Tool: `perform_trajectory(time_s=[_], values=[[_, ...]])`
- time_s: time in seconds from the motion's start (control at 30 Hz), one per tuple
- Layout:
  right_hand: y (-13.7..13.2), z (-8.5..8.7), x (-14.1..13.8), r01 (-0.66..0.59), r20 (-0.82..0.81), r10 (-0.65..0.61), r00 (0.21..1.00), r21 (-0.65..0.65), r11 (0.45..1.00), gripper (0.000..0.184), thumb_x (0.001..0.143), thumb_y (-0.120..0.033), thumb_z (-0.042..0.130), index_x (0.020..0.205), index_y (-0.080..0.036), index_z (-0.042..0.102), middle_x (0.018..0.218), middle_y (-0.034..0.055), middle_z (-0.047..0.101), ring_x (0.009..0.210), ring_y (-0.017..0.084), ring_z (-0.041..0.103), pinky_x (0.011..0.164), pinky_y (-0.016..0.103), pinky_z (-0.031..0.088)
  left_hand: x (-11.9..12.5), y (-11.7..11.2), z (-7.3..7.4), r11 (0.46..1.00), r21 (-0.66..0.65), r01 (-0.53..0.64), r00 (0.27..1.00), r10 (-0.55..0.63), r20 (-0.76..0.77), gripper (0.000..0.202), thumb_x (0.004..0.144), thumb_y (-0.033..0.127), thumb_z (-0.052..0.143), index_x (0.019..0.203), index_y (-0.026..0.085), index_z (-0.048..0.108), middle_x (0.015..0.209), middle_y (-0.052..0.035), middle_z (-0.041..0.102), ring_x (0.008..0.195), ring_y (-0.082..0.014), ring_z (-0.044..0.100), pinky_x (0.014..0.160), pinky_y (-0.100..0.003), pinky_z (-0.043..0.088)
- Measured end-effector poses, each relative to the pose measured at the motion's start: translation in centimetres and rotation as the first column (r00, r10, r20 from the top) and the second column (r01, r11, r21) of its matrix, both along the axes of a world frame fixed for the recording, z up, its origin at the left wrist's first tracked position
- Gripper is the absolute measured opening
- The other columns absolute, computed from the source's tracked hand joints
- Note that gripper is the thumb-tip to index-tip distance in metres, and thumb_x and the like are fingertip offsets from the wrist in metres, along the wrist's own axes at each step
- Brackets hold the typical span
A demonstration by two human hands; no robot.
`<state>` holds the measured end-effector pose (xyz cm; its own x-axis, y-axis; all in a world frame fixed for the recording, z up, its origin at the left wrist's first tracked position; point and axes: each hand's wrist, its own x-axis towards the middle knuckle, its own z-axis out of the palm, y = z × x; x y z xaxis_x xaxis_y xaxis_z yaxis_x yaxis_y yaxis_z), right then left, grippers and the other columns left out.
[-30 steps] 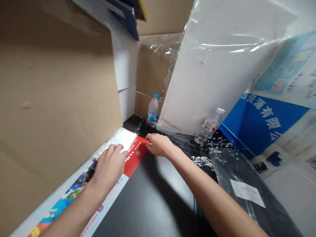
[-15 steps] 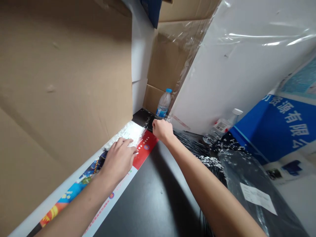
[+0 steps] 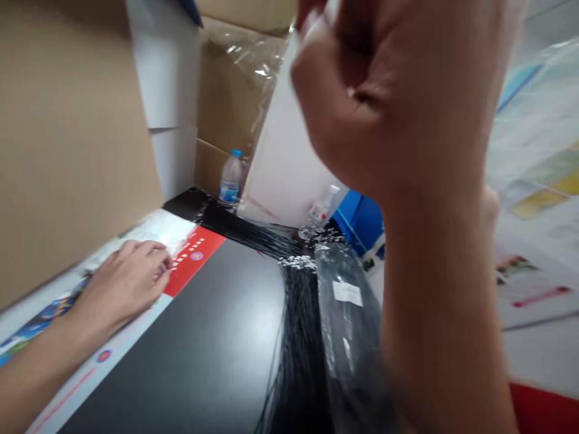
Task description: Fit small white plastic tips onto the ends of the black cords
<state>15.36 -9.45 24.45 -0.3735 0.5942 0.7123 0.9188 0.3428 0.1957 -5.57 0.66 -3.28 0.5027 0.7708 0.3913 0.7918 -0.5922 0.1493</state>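
Note:
My left hand (image 3: 129, 274) rests low at the left, on a printed red and white sheet (image 3: 210, 241). Its fingers are curled together beside a heap of small whitish pieces (image 3: 174, 229); whatever they pinch is too small to make out. Close to the camera, my right hand (image 3: 362, 96) is raised and blurred, closed like a fist. Something pale shows at its fingertips, but I cannot tell what. Below it, a bundle of thin black strings (image 3: 305, 337) with white ends (image 3: 298, 262) lies along the dark tabletop (image 3: 217, 325).
More black strings (image 3: 253, 232) run along the back edge. A water bottle (image 3: 231, 178) stands in the back corner, and another clear bottle (image 3: 323, 208) leans farther right. A clear plastic bag (image 3: 348, 325) with a label lies beside the strings. Cardboard (image 3: 76, 132) walls the left.
My right hand has risen from the back of the table, near the bottle, up close to the camera. The view has swung right. My left hand stays by the whitish heap, fingers more curled.

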Motion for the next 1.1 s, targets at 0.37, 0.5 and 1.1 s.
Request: perform_trajectory(time_s=[0.37,0.5,1.1], values=[[-4.2,-16.1,6.7,0.297,0.132,-0.277,0.952,-0.627,0.72,0.007,0.088,-0.02,0.05,0.084,-0.019,0.055,0.077,0.0008,0.067,0.065,0.013,0.057,0.055,0.025,0.027,3.1,-1.9,1.8,0.98,-0.08,0.182,0.928,-0.144,0.344,0.01,0.077,0.032,0.049,0.075,0.025,0.056,0.089,-0.0061,0.07,0.095,-0.029,0.06,0.086,-0.041,0.046],[-3.8,-21.3,7.1,0.14,-0.076,-0.297,0.952,-0.753,0.643,0.004,0.089,-0.021,0.052,0.086,-0.02,0.055,0.081,-0.0002,0.067,0.069,0.012,0.057,0.058,0.023,0.029,3.9,-2.5,2.0,0.948,-0.274,0.159,0.923,-0.044,0.381,0.01,0.075,0.029,0.05,0.073,0.023,0.058,0.081,-0.0036,0.07,0.075,-0.0224,0.063,0.072,-0.034,0.049],[0.2,-23.0,3.3,0.317,0.132,-0.34,0.931,-0.753,0.577,0.023,0.091,-0.036,0.057,0.106,-0.02,0.065,0.105,0.0079,0.07,0.095,0.024,0.065,0.067,0.03,0.045,2.8,-0.6,0.4,0.991,-0.088,0.096,0.983,-0.08,0.166,0.034,0.088,0.02,0.043,0.099,0.025,0.074,0.101,-0.0077,0.075,0.1,-0.0281,0.062,0.066,-0.035,0.049]])
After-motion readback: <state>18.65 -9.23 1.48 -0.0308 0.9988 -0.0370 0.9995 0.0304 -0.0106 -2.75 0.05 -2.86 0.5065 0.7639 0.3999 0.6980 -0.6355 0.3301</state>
